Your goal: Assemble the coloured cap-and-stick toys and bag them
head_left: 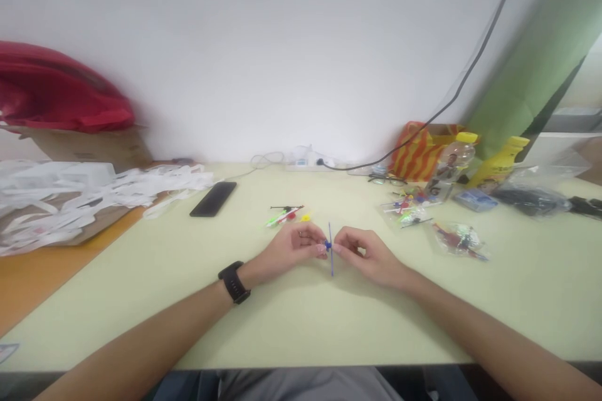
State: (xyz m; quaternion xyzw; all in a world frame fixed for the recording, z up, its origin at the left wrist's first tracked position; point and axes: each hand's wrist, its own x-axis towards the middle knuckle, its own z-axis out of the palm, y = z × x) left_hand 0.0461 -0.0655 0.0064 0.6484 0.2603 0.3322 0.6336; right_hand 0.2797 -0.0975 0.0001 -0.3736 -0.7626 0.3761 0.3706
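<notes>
Between my two hands, over the middle of the table, is a small blue plastic piece [328,244] with a long thin blue blade [332,266] running across it. My left hand [301,244], a dark watch on its wrist, pinches the piece from the left. From the right, the fingertips of my right hand [363,252] close on the blade near its middle. Just beyond my left hand lies a small pile of plastic parts [285,215] in green, white, red and black, with a yellow part [305,218] beside it.
A black phone [213,199] lies at left, near heaped white straps [117,191]. Clear bags of coloured parts [461,241] lie at right. Behind them stand bottles [456,160] and a striped bag [411,153]. A power strip [308,160] sits by the wall.
</notes>
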